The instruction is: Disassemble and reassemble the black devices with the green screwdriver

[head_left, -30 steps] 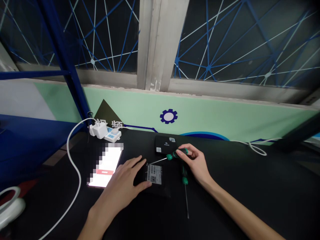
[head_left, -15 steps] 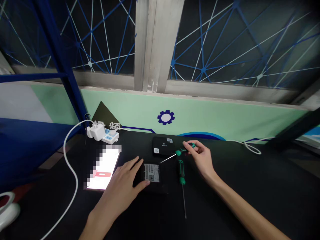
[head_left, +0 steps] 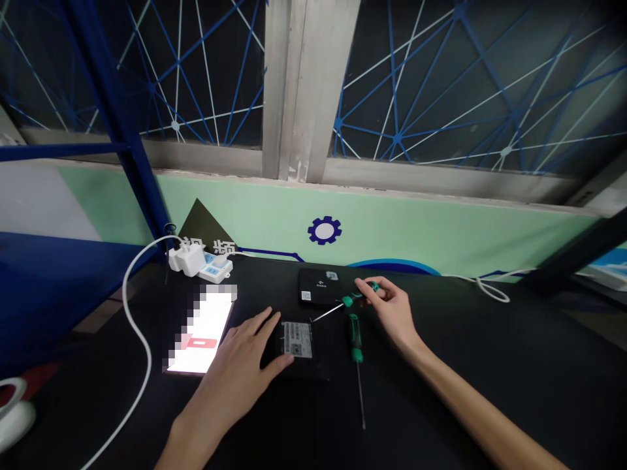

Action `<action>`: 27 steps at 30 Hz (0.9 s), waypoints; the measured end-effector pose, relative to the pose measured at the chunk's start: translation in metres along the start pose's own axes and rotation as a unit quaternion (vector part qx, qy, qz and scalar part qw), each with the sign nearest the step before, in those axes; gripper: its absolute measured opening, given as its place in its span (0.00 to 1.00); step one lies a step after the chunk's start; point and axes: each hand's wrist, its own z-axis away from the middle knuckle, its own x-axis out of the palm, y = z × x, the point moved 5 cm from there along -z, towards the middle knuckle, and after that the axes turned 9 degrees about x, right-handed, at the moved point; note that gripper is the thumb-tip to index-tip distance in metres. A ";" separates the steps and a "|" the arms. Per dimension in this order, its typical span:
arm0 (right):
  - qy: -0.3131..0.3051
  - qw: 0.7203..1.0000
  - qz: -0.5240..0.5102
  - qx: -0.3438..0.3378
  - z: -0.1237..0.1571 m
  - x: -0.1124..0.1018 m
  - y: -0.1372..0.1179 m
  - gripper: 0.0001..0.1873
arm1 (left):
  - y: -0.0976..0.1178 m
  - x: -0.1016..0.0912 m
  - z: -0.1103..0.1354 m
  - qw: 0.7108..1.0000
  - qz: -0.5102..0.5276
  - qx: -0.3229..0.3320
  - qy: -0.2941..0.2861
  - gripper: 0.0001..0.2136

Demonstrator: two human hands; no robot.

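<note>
A flat black device (head_left: 313,367) with a white printed label lies on the dark table. My left hand (head_left: 249,352) rests on its left side, fingers spread and thumb at the label's lower edge. A green-and-black screwdriver (head_left: 347,301) is gripped by its handle in my right hand (head_left: 389,307). Its shaft slants down to the left, and the tip meets the device's far right corner by the label. A second green-handled screwdriver (head_left: 356,339) lies on the table below my right hand, its shaft toward me. Behind the device sits a black box-shaped case (head_left: 313,287) with small stickers.
A lit screen (head_left: 200,339), partly blurred out, lies left of my left hand. Behind it stands a white power strip (head_left: 215,269) with an adapter. A white cable (head_left: 147,339) curves down the left side. A white object (head_left: 17,418) is at the left edge.
The view shifts very slightly. Both hands and the screwdriver stay almost in the same place, with the tip still at the device's corner.
</note>
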 end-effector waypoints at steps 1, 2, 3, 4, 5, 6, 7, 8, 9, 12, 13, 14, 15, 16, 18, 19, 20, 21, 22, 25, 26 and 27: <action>0.002 1.000 0.002 0.001 -0.001 -0.001 0.001 0.24 | 0.000 0.000 0.000 1.000 -0.001 0.002 0.004 0.33; 0.004 1.000 0.004 0.001 -0.001 -0.001 0.002 0.24 | -0.001 0.000 0.001 1.000 -0.001 0.004 0.008 0.33; 0.007 1.000 0.006 0.002 -0.002 -0.002 0.002 0.23 | -0.001 0.000 0.001 1.000 -0.001 0.005 0.011 0.33; 0.009 1.000 0.006 0.003 -0.002 -0.003 0.003 0.23 | -0.002 0.000 0.001 1.000 -0.001 0.006 0.013 0.33; 0.010 1.000 0.006 0.004 -0.003 -0.003 0.003 0.23 | -0.002 0.000 0.002 1.000 -0.001 0.007 0.014 0.33; 0.010 1.000 0.005 0.005 -0.003 -0.003 0.003 0.23 | -0.002 0.000 0.002 1.000 -0.001 0.008 0.015 0.33; 0.010 1.000 0.004 0.006 -0.003 -0.003 0.002 0.23 | -0.002 0.000 0.002 1.000 0.000 0.008 0.014 0.33; 0.009 1.000 0.003 0.006 -0.003 -0.003 0.002 0.23 | -0.002 0.000 0.002 1.000 0.000 0.007 0.012 0.33; 0.009 1.000 0.003 0.006 -0.003 -0.002 0.001 0.23 | -0.002 0.000 0.002 1.000 0.000 0.005 0.009 0.33; 0.008 1.000 0.006 0.007 -0.002 -0.001 0.000 0.24 | -0.001 0.000 0.001 1.000 0.000 -0.001 -0.002 0.33; 0.008 1.000 0.008 0.006 -0.002 -0.001 0.000 0.24 | -0.001 0.000 0.001 1.000 0.001 -0.002 -0.003 0.33; 0.010 1.000 0.010 0.005 -0.002 -0.001 0.000 0.24 | 0.000 0.000 0.001 1.000 0.001 -0.002 -0.004 0.33; 0.010 1.000 0.012 0.004 -0.002 -0.001 0.000 0.24 | 0.000 0.000 0.001 1.000 0.002 -0.002 -0.003 0.33; 0.011 1.000 0.014 0.003 -0.002 -0.001 0.000 0.24 | 0.000 -0.001 0.001 1.000 0.002 -0.002 -0.002 0.33; 0.013 1.000 0.015 0.001 -0.002 -0.001 0.000 0.23 | 0.000 -0.001 0.000 1.000 0.003 -0.002 0.000 0.33; 0.015 1.000 0.015 0.000 -0.002 -0.001 0.000 0.24 | 0.000 -0.001 0.000 1.000 0.004 -0.002 0.002 0.33; 0.016 1.000 0.014 -0.001 -0.001 -0.001 -0.001 0.24 | 0.000 -0.001 0.000 1.000 0.004 -0.003 0.003 0.33; 0.017 1.000 0.013 -0.002 -0.001 -0.001 -0.002 0.24 | 0.000 -0.001 0.000 1.000 0.004 -0.003 0.004 0.33; 0.016 1.000 0.012 -0.002 0.000 -0.001 -0.003 0.24 | 0.000 -0.001 0.000 1.000 0.004 -0.003 0.005 0.33; 0.009 1.000 0.013 -0.007 0.002 0.001 -0.005 0.24 | -0.001 -0.001 0.000 1.000 0.004 0.001 0.008 0.33; 0.009 1.000 0.013 -0.011 0.002 0.000 -0.006 0.24 | -0.001 0.000 0.000 1.000 0.003 0.004 0.010 0.33; 0.012 1.000 0.013 -0.017 0.002 0.000 -0.007 0.24 | -0.001 0.000 0.001 1.000 0.002 0.007 0.013 0.33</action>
